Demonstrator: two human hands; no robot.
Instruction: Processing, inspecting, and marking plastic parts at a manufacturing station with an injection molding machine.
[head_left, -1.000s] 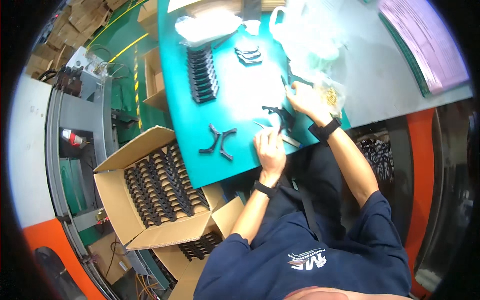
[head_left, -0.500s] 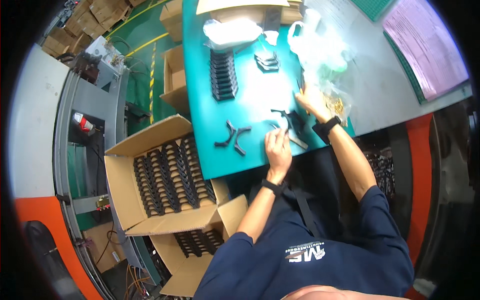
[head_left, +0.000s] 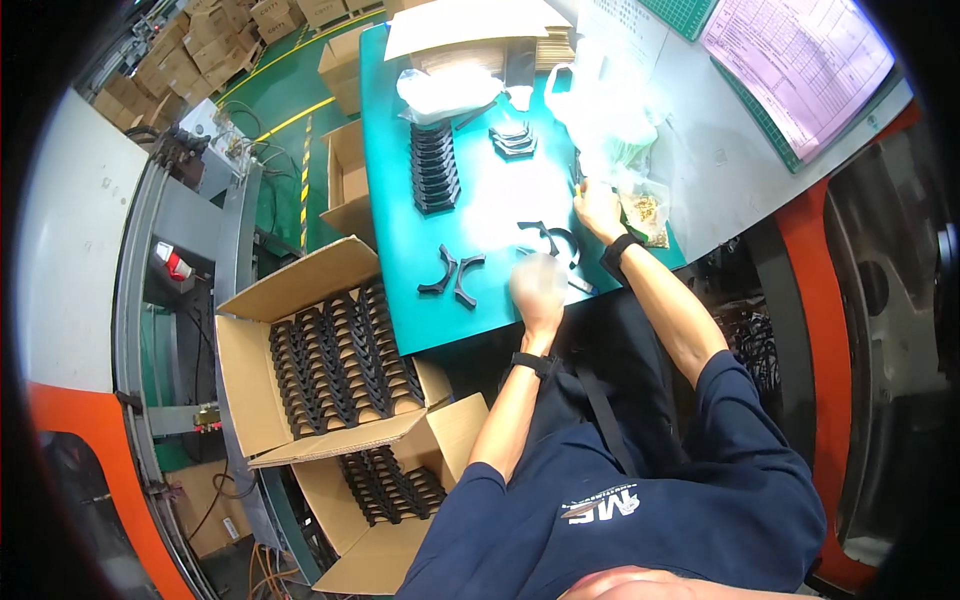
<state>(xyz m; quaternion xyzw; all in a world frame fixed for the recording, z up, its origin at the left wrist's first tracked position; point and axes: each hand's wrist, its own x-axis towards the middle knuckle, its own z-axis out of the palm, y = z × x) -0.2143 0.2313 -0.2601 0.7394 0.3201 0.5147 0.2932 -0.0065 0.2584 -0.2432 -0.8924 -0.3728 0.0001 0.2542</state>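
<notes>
My left hand (head_left: pixel 540 288) is blurred at the near side of the green mat (head_left: pixel 430 325), beside black curved parts (head_left: pixel 565 245); its fingers are too smeared to read. Farther right, my right hand (head_left: pixel 598 210) is closed on a thin dark tool with a bit of yellow, its kind unclear. Just right of that hand lies a clear bag of small brass-coloured pieces (head_left: pixel 645 212). To the left, a pair of black curved brackets (head_left: pixel 464 282) lies loose on the mat. A stick-like piece (head_left: pixel 582 285) shows partly beside my left hand.
A long stack of black brackets (head_left: pixel 433 170) and a short one (head_left: pixel 513 140) stand farther back, near white plastic bags (head_left: pixel 450 95). Open cartons of brackets (head_left: pixel 340 445) sit left of the table. A pink printed sheet (head_left: pixel 800 75) lies at the far right.
My view has shifted slightly. My left hand has gone from pinching beside the black curved parts to a motion blur. My right hand stays near the bag of brass-coloured pieces, its fingers drawn in.
</notes>
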